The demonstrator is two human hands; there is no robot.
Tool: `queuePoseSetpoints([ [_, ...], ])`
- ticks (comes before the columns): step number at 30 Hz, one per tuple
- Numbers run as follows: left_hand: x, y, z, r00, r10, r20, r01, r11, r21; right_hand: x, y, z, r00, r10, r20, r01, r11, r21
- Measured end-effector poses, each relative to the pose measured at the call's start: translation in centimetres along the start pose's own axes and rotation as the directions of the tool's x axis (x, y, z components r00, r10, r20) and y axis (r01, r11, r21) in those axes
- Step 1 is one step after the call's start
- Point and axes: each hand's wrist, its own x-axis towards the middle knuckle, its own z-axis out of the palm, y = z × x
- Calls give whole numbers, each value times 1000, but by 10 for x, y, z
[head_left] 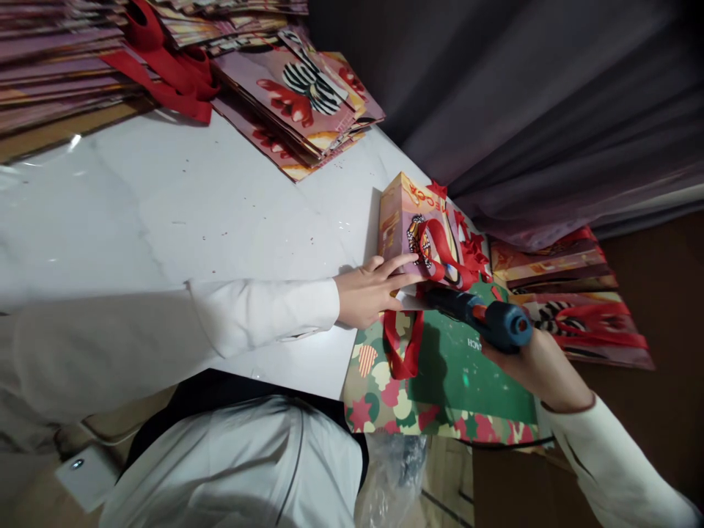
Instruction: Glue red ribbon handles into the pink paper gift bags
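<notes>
My left hand (369, 293) lies stretched out against the near side of a pink and orange gift bag (391, 220), its fingers apart and its tips near a red ribbon (437, 246). Under those fingers a small white piece (410, 299) shows in part. My right hand (550, 370) is closed round a dark blue pistol-shaped tool (484, 319) with an orange part, its nose pointing left at the bag's near edge. The tool's tip is hidden or too dark to make out. Below both hands lies a green patterned bag (467, 381) with a red ribbon handle (404, 348).
Flat printed bags (308, 95) are piled at the back of the white table (165, 227). Tall stacks (49, 73) with red ribbon (170, 73) stand at back left. More bags (588, 323) lie right. A grey curtain (511, 88) hangs behind.
</notes>
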Motion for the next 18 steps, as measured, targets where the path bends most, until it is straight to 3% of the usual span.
queuePoseSetpoints([
  [5,1,1,2,1000,-5,0,5,1000,12,1,-27,-11,994,68,89,-29,923,-383],
  [9,1,3,0,1000,-6,7,6,1000,21,2,-56,-19,989,60,137,24,842,-539],
  [14,1,4,-1,1000,7,10,-7,1000,10,6,-81,-21,990,-30,140,111,782,-613],
  [18,1,4,0,1000,-1,-2,1,1000,5,9,-66,-18,996,-20,92,61,879,-472],
])
